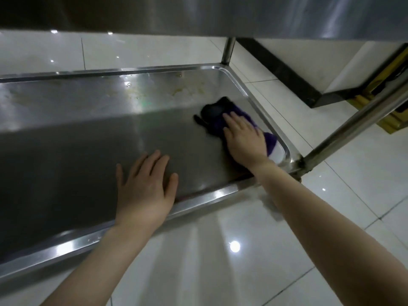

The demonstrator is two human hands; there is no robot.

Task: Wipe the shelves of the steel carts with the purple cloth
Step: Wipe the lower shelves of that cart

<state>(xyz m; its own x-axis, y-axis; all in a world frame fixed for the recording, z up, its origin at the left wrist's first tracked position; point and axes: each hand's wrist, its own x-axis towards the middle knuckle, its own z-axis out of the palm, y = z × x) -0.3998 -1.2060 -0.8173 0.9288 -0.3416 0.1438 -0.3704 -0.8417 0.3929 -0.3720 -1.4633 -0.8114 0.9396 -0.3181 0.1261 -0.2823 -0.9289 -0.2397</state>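
While stains [176, 91] mark the steel shelf [88, 133], white tiles [198, 250] surround it.

Lower shelf [88, 129]: sheet steel with a brushed grain and satin sheen. The near half is dull in shadow, the far half bright with reflections.
Smears [176, 91] on the far strip: yellowish and matt against the metal.
Rim [198, 197]: rolled steel, polished, with mirror-like highlights.
Post [353, 124]: round steel tube, smooth and glossy.
Upper shelf [198, 14], underside: brushed steel with streaky reflections.
Cloth [270, 140]: soft fabric, purple, matt and fuzzy-looking. One end is white, and the far end reads near black. The weave is too blurred to tell.
Floor tiles [198, 250]: white, glazed, high gloss, with lamp spots reflected.
Skirting [287, 74]: black and smooth, with a faint sheen.
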